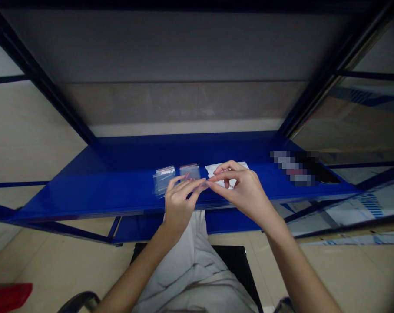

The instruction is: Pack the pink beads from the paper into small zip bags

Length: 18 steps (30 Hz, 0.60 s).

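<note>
Left hand (180,205) and right hand (243,192) meet above a blue shelf (86,195), fingers (197,184) pinched narrow on nothing clearly visible, beside two clear plastic bags (176,177) and white paper (226,173).

the light was dim and even, with a soft glare along the blue shelf (86,193). the dark metal post (43,82) bowed toward the edges, the corners darkened, and a pixelated block (293,168) hid one spot.
</note>
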### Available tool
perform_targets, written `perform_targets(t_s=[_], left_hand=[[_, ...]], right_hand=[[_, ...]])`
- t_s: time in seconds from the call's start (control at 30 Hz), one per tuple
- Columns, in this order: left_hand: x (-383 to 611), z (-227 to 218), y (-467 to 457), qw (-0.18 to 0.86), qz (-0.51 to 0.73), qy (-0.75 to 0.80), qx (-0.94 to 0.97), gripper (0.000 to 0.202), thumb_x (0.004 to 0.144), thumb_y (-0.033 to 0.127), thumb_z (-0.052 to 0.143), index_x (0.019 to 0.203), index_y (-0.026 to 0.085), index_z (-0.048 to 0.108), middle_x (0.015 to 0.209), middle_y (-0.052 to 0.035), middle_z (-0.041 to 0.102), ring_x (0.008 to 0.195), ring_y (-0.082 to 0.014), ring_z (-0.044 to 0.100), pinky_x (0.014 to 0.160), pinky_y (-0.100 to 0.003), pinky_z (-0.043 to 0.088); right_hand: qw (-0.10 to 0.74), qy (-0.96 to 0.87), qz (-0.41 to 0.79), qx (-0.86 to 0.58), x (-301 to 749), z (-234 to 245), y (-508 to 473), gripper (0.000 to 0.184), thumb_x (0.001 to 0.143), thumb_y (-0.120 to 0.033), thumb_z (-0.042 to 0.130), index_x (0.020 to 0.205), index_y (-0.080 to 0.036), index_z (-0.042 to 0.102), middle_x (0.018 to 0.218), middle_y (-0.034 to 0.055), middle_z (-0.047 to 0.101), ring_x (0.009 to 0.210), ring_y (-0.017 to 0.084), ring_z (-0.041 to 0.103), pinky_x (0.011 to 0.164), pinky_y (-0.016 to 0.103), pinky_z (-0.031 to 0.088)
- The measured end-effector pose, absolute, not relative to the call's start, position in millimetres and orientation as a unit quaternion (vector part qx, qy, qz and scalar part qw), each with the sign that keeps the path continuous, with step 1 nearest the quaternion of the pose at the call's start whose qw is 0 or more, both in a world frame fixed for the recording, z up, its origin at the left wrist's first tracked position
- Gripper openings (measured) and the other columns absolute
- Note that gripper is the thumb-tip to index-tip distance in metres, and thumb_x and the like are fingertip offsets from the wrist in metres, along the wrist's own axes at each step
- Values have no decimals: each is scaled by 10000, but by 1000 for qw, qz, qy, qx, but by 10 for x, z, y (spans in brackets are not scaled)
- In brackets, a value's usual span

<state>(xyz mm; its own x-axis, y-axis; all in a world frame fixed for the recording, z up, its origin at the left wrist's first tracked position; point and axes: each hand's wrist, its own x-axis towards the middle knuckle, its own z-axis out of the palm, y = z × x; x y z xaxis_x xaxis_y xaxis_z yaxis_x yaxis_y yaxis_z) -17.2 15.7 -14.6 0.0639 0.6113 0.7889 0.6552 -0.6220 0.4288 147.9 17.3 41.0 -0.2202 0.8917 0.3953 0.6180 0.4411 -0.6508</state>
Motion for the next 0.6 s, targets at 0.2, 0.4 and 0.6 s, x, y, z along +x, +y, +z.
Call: perform_targets(t_s=[0.2,0.4,0.6], left_hand=[[-169,-138,153,1,-539,-446,-715,80,733,224,714,812,220,724,799,-13,760,739,-178,702,808,-347,481],[-166,-118,150,-2,-541,-445,-714,78,755,210,691,823,227,727,802,-13,760,716,-177,703,814,-356,481],[-136,-106,140,9,-519,-445,-730,106,768,216,679,859,240,728,827,-13,760,746,-181,700,825,-363,489]], right_hand=[[383,-752,187,-504,1479,427,163,97,744,-294,685,772,-226,748,882,22,633,591,92,530,515,241,415],[355,-775,192,-487,1487,411,164,102,764,-301,676,778,-227,744,902,25,641,643,111,556,555,248,422],[364,-770,175,-493,1441,360,190,113,773,-307,670,769,-222,745,918,44,657,732,153,606,605,263,457]])
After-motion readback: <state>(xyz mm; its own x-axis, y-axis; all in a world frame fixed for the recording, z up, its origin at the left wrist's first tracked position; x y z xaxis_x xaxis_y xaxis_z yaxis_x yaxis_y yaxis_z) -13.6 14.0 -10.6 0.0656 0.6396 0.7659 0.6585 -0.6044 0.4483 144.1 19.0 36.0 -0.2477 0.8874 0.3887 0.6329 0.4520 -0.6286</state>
